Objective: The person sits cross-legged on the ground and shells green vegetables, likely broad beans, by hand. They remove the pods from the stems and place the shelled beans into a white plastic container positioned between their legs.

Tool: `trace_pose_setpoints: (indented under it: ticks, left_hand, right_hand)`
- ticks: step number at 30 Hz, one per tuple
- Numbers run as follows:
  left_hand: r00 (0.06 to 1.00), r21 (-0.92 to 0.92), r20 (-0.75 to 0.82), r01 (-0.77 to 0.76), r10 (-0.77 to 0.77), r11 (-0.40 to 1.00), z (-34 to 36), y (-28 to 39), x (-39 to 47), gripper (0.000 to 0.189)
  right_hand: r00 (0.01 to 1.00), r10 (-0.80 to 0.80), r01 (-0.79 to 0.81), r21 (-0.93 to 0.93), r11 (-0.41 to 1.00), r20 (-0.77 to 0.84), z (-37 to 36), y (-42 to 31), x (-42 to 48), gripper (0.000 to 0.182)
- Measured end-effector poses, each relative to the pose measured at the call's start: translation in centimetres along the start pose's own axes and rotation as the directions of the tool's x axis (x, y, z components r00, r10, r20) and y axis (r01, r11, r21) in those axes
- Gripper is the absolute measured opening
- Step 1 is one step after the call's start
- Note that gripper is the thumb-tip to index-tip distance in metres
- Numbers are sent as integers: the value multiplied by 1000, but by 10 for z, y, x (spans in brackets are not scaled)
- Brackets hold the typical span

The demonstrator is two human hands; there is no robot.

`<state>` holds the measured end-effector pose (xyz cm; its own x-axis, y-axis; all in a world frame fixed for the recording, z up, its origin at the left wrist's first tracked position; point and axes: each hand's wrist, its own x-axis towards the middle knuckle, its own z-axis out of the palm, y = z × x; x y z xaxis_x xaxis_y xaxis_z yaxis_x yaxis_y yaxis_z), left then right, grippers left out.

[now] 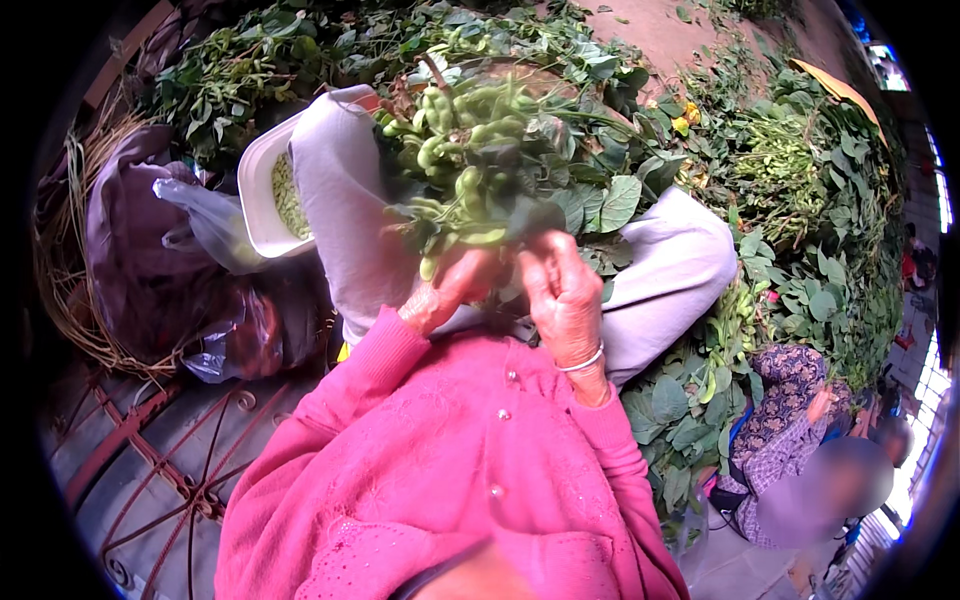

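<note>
My left hand (463, 279) is closed around the lower end of a bunch of green soybean stalks (480, 142), heavy with plump pods and held over my lap. Beside it on the right is my right hand (562, 289), its fingers bent and a bangle (583, 360) around the wrist. A blurred dark leaf (536, 217) meets its fingertips; whether they grip it is unclear. More broad leaves (619, 204) lie between my knees, behind the bunch. By my left knee, a white plastic tub (259, 191) holds shelled green beans (286, 199), partly hidden by my trouser leg.
Cut soybean plants (795, 172) are heaped ahead and to the right. Left of me are a clear plastic bag (217, 225), a purple cloth (135, 247) in a wicker basket (56, 255), and a metal grille (191, 495). Another person (780, 457) sits at the lower right.
</note>
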<state>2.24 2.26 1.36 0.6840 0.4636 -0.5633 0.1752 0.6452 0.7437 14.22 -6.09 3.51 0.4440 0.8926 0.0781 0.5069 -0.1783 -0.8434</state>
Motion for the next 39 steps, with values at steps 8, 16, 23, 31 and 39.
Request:
trace_pose_setpoints:
  ticks: [8,16,23,31,39]
  left_hand:
    - [815,571,147,-533,561,624,-39,-64,13,24]
    - [965,363,-67,-213,254,907,-48,-27,-28,26]
    - [869,185,-312,-342,385,921,-29,-14,-46,23]
    - [998,-598,-57,-31,-4,801,-28,-14,-45,20]
    - [984,-591,-178,-87,-24,802,-27,-14,-41,17]
  right_hand:
    - [960,-143,214,-299,930,242,13,-7,20,21]
    - [956,-176,230,-227,947,236,23,-13,27,18]
    - [962,-171,225,-262,938,213,25,-23,26,15]
    - [968,88,-148,254,956,234,33,-39,5,9]
    - [935,27,-86,154,984,353,37,-13,-12,13]
